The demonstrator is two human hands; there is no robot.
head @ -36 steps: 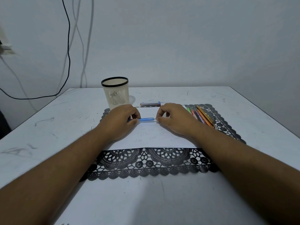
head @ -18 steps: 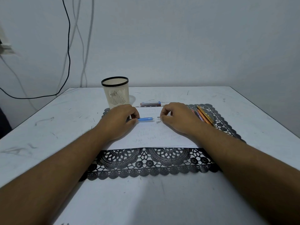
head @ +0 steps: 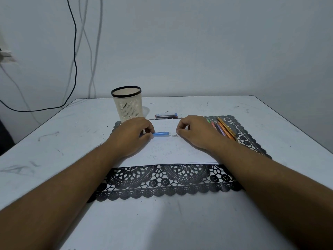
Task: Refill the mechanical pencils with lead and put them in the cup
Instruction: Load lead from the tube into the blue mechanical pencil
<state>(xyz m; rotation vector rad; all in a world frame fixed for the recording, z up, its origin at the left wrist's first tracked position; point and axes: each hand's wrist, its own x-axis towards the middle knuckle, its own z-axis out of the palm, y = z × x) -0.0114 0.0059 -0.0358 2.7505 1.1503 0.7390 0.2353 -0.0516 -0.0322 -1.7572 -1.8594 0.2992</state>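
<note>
My left hand (head: 131, 136) grips a blue mechanical pencil (head: 161, 134) by its left end, holding it flat over the white paper (head: 171, 150). The pencil's right end points at a small grey cap (head: 174, 135) lying on the paper. My right hand (head: 196, 132) rests just right of the cap, its thumb and forefinger pinched together and nothing visible between them. The cream mesh cup (head: 128, 105) with a black rim stands upright behind my left hand. A flat lead case (head: 166, 116) lies behind the paper.
Several coloured pencils (head: 223, 129) lie side by side on the black lace mat (head: 162, 181), right of my right hand. The white table (head: 270, 123) ends at a wall behind. Cables (head: 74, 51) hang down the wall at the left.
My right hand has pulled away from the pencil's right end toward the right. A small grey cap has come off and now lies on the paper. My left hand stays put.
</note>
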